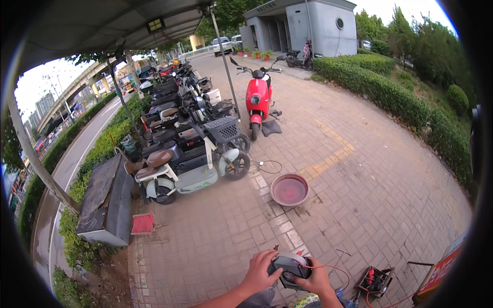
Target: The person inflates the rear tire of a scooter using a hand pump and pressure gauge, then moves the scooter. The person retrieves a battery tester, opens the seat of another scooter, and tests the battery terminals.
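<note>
Close in front of me, both hands grip a dark grey and black rounded casing (290, 268) with a pale top edge; its exact kind I cannot make out. My left hand (261, 271) wraps its left side, thumb pressed on the front face. My right hand (314, 281) holds the right side, with its thumb also on the front. A thin red cord (339, 269) loops from the casing past my right hand. Just below lies a yellow-green patterned rounded thing (305, 301), partly hidden by my right forearm.
An open tool tray (374, 290) with a red-handled tool stands at the lower right. Ahead is a round basin (289, 190) of reddish liquid. A pale green electric scooter (195, 178), a red scooter (258, 97), a low red-seated stool (143, 224) and a dark box (105, 200) stand around.
</note>
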The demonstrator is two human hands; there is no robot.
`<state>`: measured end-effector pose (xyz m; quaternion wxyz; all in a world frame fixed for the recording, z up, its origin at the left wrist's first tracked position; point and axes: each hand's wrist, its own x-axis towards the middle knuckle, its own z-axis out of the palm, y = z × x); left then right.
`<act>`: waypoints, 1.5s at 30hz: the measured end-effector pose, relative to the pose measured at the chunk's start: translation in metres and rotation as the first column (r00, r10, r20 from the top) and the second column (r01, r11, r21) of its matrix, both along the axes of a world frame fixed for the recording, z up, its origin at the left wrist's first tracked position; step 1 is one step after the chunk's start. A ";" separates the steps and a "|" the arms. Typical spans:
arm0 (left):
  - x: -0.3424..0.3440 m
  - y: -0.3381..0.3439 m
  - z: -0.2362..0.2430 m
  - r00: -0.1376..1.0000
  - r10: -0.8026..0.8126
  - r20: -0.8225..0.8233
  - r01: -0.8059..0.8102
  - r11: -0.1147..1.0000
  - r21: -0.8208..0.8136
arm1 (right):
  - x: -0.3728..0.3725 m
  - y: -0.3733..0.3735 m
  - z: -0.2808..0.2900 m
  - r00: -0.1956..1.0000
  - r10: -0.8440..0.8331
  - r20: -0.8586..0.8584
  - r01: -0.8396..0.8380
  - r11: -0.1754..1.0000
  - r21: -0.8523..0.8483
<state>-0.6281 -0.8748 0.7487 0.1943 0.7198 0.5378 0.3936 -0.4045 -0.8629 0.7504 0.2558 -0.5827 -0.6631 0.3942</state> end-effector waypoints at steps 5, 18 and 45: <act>0.021 0.202 -0.018 0.922 -0.388 -0.003 0.385 0.914 -0.129 | 0.037 0.136 -0.023 0.959 0.107 -0.263 -0.121 0.992 -0.039; 0.196 0.564 -0.092 0.921 -0.379 -0.091 0.300 0.839 -0.454 | 0.193 0.456 -0.068 0.259 -0.309 -0.915 0.170 0.947 -0.272; 0.372 1.350 0.068 0.722 -0.638 -0.270 0.627 0.767 -0.136 | 0.359 1.286 0.005 0.953 0.175 -0.248 -0.177 0.984 0.017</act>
